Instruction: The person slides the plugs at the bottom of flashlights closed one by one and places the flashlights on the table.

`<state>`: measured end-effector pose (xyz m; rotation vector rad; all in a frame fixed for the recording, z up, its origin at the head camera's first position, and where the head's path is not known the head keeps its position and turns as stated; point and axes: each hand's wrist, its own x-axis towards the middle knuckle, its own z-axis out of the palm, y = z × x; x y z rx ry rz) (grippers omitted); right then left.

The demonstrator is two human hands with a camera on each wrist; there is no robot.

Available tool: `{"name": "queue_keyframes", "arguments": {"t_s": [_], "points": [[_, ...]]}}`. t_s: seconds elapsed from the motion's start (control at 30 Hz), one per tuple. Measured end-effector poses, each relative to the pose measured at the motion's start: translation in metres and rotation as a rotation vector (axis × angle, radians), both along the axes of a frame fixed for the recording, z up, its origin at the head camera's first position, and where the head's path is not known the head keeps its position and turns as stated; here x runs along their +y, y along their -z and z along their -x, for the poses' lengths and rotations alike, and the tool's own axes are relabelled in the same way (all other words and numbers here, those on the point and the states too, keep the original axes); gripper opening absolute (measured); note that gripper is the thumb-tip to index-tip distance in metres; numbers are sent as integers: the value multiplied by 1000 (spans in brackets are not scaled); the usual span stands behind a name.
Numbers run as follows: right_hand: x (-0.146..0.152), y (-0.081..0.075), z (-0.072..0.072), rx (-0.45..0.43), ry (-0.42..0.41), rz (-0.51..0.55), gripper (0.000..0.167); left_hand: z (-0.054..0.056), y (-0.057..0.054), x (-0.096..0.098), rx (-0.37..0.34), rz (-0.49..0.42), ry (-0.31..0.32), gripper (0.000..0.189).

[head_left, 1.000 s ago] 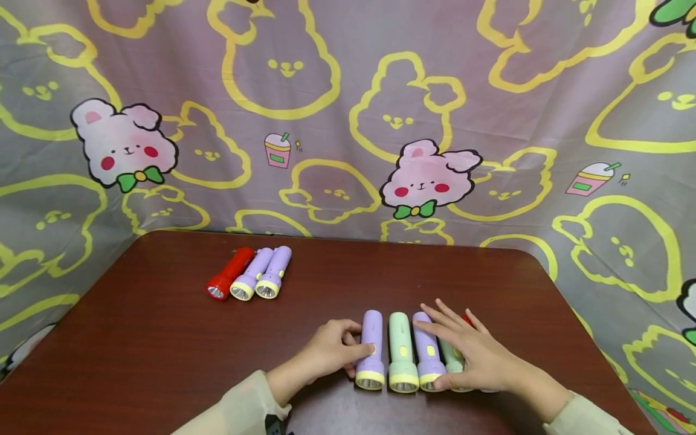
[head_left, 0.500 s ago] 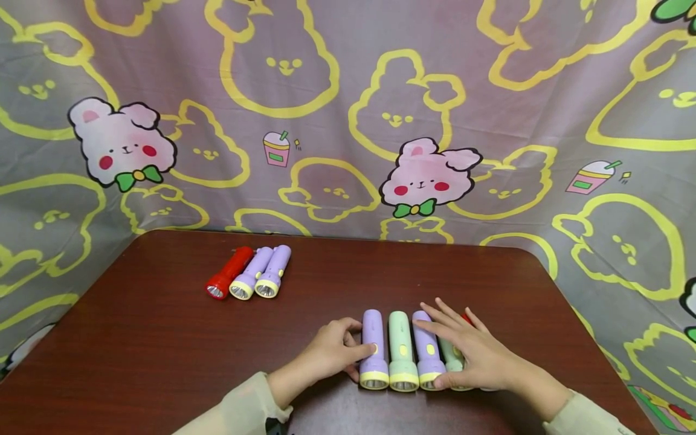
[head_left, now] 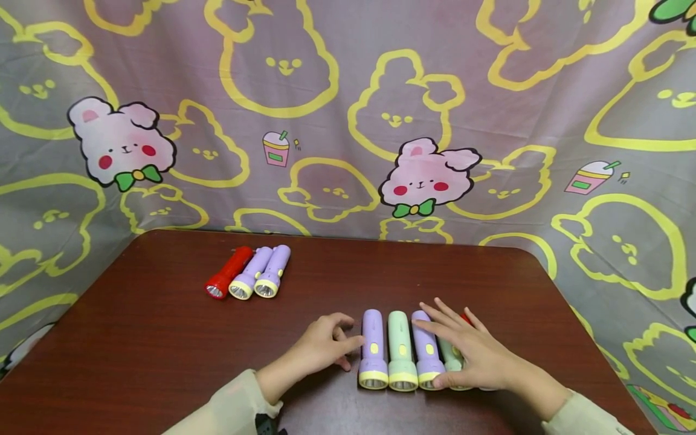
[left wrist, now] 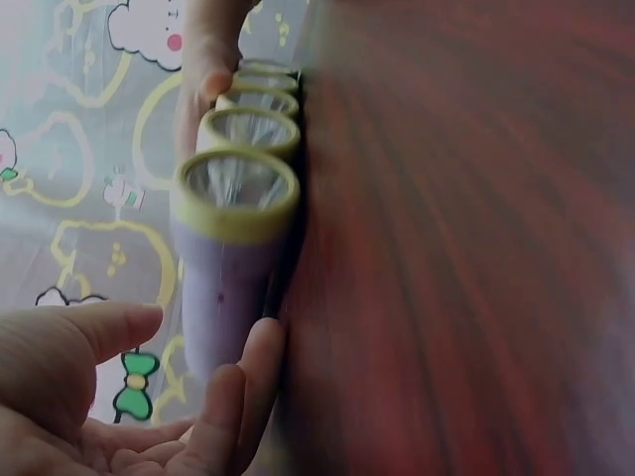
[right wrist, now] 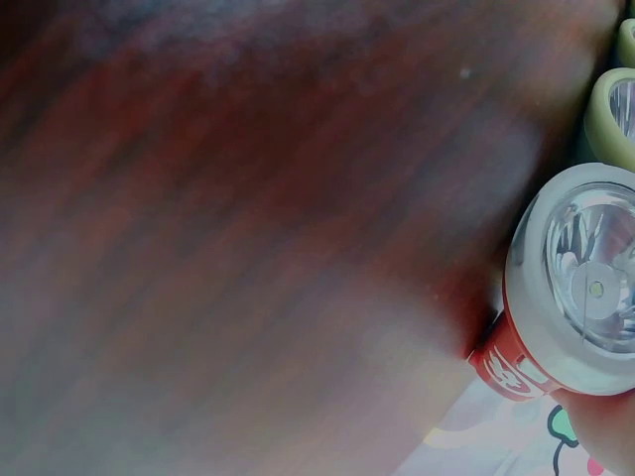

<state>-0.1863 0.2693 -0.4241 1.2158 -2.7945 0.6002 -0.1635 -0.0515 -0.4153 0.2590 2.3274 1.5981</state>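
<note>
A row of flashlights lies side by side with lenses toward me: a purple flashlight [head_left: 373, 338] at the left end, a green flashlight [head_left: 402, 338], a second purple flashlight [head_left: 427, 344], then a green one [head_left: 452, 356] partly covered by my right hand. The right wrist view shows a red flashlight [right wrist: 511, 362] with a white rim at the far end. My left hand [head_left: 321, 344] is just left of the first purple flashlight, fingers loosely bent, holding nothing. Over the right part of the row my right hand [head_left: 473, 350] rests with spread fingers, thumb near the second purple flashlight's lens.
Farther back on the left of the brown table [head_left: 163, 338] lie a red flashlight [head_left: 231, 272] and two purple flashlights [head_left: 252, 272], close together. A patterned curtain [head_left: 326, 121] hangs behind the table.
The left-end purple flashlight has shifted slightly right, nearer the green one. My left hand has let go of it and drawn a little left. The right hand stays put.
</note>
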Motion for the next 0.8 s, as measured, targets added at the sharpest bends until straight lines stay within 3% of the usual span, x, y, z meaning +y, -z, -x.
{"name": "queue_keyframes", "arguments": {"t_s": [0.2, 0.43, 0.57, 0.8], "points": [[0, 1, 0, -4, 2, -2, 93, 2, -1, -23, 63, 46, -39, 41], [0, 0, 0, -5, -6, -4, 93, 5, -7, -52, 127, 105, -133, 36], [0, 0, 1, -1, -5, -8, 94, 8, -16, -68, 175, 180, -190, 34], [0, 0, 1, 1, -3, -8, 93, 17, -32, -95, 291, 318, -232, 34]]}}
